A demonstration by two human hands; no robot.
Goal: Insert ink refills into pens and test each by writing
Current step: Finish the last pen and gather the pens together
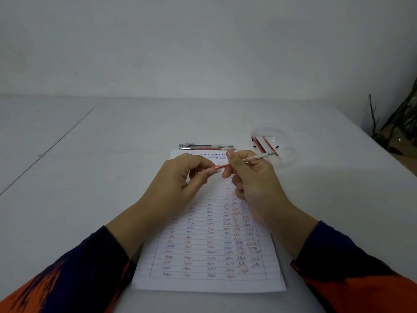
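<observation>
Red-ink pen (246, 159) held level above the lined sheet (209, 251), tip end left. Two clear pens (206, 147) lie side by side just beyond the sheet's top edge. Sheet carries columns of red and blue scribbles.

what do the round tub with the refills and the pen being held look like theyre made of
Tub: likely clear glossy plastic; the red refills and the table show through its wall. Pen: probably transparent plastic barrel, since the red ink tube shows inside. Both hands, left and right, hold it.
</observation>
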